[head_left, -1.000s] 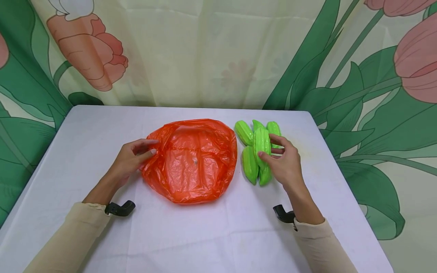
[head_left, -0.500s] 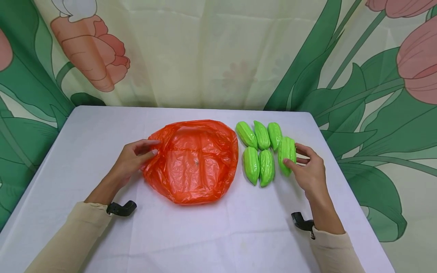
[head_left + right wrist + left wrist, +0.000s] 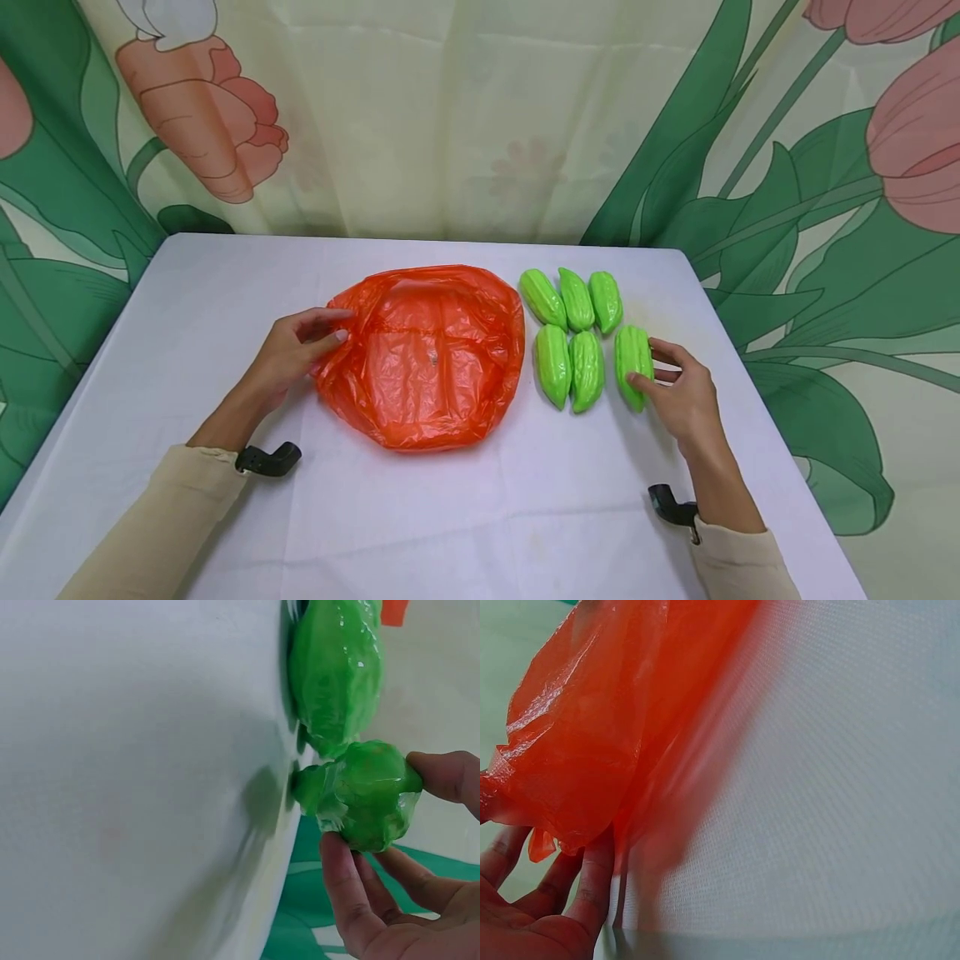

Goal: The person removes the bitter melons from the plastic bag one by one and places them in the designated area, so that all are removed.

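A red plastic bag (image 3: 420, 375) lies spread with its mouth open on the white table. My left hand (image 3: 296, 346) holds the bag's left edge between thumb and fingers; in the left wrist view the fingers (image 3: 592, 889) reach behind the bunched film. My right hand (image 3: 681, 396) pinches a glossy green bitter melon (image 3: 633, 362), thumb on one side and fingers on the other. In the right wrist view this melon (image 3: 371, 796) appears end-on, close above the tabletop. Several like melons (image 3: 553, 367) lie to its left, three behind and two in front.
The white-clothed table (image 3: 420, 525) ends at a back edge before a printed curtain (image 3: 450, 125). The melon rows stand between the bag and my right hand. A black wrist camera mount (image 3: 267, 459) juts inward from my left sleeve, another (image 3: 671, 505) from my right.
My right hand has carried the bitter melon from above the other melons to the right, then toward me and down beside the front row. My left hand stays at the bag's edge.
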`<state>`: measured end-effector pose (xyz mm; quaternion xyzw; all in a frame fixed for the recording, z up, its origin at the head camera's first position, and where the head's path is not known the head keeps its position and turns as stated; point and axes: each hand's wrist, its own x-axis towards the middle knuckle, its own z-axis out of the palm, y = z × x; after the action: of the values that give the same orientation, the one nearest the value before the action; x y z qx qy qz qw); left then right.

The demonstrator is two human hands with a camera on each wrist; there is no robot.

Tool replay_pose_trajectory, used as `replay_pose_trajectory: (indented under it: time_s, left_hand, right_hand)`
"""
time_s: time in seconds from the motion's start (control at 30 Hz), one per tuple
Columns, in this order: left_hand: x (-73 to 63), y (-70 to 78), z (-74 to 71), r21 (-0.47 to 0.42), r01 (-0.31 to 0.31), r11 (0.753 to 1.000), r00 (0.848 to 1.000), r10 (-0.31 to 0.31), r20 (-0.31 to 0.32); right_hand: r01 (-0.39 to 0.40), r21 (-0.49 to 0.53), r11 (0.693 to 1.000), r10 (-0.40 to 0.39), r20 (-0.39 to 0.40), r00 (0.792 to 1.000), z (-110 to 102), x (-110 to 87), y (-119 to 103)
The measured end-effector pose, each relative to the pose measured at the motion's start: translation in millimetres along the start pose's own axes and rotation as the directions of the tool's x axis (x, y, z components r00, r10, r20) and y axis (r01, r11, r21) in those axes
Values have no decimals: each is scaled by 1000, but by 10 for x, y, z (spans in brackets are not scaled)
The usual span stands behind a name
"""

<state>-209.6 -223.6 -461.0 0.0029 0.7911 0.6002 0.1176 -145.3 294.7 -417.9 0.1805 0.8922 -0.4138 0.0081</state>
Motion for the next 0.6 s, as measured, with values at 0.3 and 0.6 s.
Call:
replay_pose_trajectory:
  time_s: [0.3,0.6]
  left_hand:
    - [-7,4,8,-10,-7,1000,1000,7,-4]
    - [-28,11,-7,-18,6,1000,1000,-6,-14]
  right_hand:
    - [22,-45,999,-19,66,998,52,20,42]
    - [27,-37,999,-23,116,993,92,36,80]
